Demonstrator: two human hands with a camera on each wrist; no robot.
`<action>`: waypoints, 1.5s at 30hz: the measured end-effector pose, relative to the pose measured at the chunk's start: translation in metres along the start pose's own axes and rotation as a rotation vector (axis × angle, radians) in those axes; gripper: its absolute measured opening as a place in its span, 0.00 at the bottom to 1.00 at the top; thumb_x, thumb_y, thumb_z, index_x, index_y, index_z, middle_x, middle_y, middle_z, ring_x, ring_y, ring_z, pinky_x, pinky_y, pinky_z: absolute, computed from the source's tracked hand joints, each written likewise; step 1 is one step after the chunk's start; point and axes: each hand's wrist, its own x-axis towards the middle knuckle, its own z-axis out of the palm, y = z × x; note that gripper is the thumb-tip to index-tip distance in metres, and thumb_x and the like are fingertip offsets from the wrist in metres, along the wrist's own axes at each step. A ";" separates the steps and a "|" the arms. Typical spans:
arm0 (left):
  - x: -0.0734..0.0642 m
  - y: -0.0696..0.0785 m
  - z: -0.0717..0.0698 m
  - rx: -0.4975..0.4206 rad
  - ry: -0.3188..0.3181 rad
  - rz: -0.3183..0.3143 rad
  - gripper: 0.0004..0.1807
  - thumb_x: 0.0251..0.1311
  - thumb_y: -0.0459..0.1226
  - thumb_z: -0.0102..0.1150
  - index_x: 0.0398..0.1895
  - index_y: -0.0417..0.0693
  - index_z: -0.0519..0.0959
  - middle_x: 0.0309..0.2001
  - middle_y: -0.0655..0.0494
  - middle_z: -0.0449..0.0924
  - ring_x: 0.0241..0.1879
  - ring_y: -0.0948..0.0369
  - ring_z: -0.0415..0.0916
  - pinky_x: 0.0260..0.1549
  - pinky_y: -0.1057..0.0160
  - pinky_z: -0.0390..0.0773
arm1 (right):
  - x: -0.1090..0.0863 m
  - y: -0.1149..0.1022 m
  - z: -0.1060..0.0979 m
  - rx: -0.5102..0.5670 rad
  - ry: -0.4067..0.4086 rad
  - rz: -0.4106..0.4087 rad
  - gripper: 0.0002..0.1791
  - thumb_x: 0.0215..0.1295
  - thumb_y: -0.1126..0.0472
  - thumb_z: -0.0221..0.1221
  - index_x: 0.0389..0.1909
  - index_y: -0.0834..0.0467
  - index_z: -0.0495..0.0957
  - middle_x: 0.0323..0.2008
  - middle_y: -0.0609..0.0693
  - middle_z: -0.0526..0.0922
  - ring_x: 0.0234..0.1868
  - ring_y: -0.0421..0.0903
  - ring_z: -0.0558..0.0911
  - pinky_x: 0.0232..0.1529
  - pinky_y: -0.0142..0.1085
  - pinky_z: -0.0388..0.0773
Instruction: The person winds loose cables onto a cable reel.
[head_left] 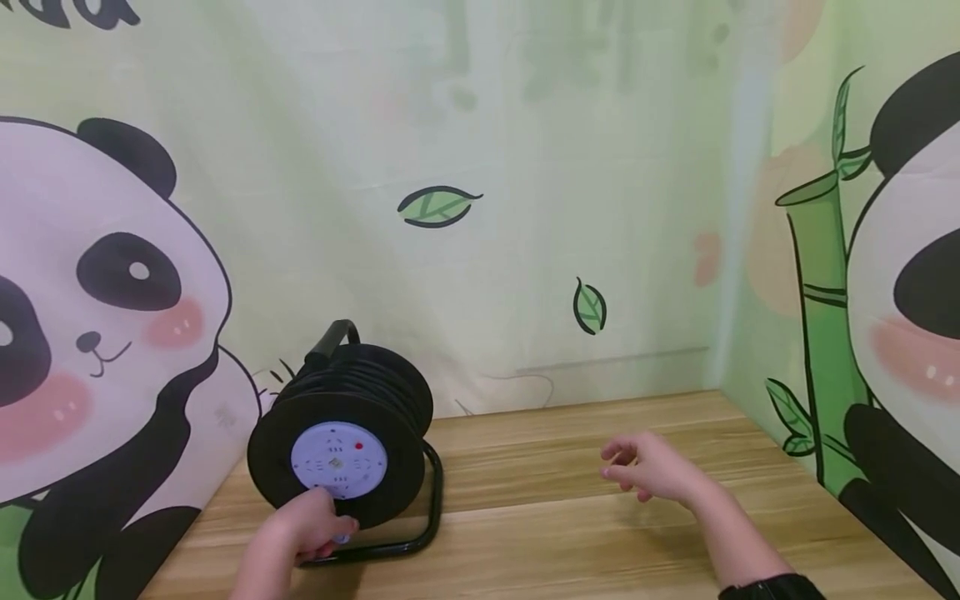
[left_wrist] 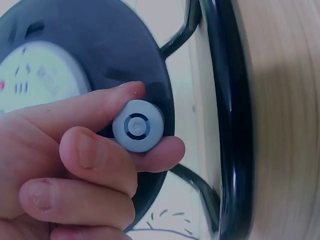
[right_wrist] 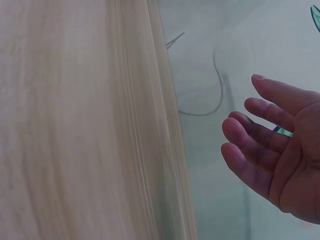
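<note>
A black cable reel (head_left: 337, 410), wound with black cable (head_left: 367, 377), stands at the left of the table on a tubular frame (head_left: 435, 500). On its front is a pale round socket panel (head_left: 318, 458) with a red button (head_left: 359, 446). My left hand (head_left: 303, 525) is at the reel's lower front edge. Thumb and index finger pinch a round grey knob (left_wrist: 138, 126) there, with the other fingers curled beside it in the left wrist view. My right hand (head_left: 652, 471) hovers over the table's right half, fingers loosely bent, holding nothing.
The wooden table (head_left: 525, 500) meets a printed cloth backdrop (head_left: 562, 167) along its back edge. Pandas are printed on the cloth to the left and right. A carrying handle (head_left: 330, 340) rises from the reel's top.
</note>
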 end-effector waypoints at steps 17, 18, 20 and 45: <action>-0.010 -0.034 -0.029 -0.090 0.034 -0.097 0.23 0.60 0.47 0.61 0.11 0.44 0.75 0.10 0.58 0.64 0.10 0.64 0.54 0.10 0.68 0.57 | -0.001 0.003 -0.001 0.000 -0.021 -0.017 0.18 0.60 0.53 0.65 0.46 0.59 0.78 0.36 0.53 0.82 0.31 0.50 0.80 0.23 0.44 0.80; -0.011 -0.036 -0.030 -0.097 0.043 -0.100 0.23 0.60 0.46 0.61 0.11 0.44 0.75 0.10 0.58 0.63 0.10 0.64 0.54 0.10 0.68 0.57 | -0.001 0.003 -0.001 -0.002 -0.022 -0.017 0.18 0.60 0.53 0.65 0.46 0.59 0.78 0.36 0.53 0.82 0.31 0.50 0.80 0.23 0.44 0.80; -0.013 -0.038 -0.033 -0.107 0.062 -0.109 0.23 0.60 0.46 0.60 0.11 0.44 0.75 0.11 0.58 0.63 0.10 0.64 0.54 0.11 0.68 0.56 | -0.001 0.002 -0.001 -0.003 -0.024 -0.015 0.18 0.60 0.52 0.65 0.46 0.59 0.78 0.36 0.53 0.81 0.31 0.49 0.80 0.23 0.44 0.80; -0.039 -0.040 -0.076 -0.025 0.245 -0.075 0.28 0.67 0.51 0.49 0.33 0.29 0.79 0.25 0.51 0.79 0.28 0.54 0.73 0.32 0.48 0.74 | -0.002 -0.001 -0.001 -0.005 -0.047 -0.009 0.17 0.61 0.54 0.64 0.46 0.60 0.78 0.35 0.53 0.81 0.31 0.50 0.79 0.24 0.44 0.80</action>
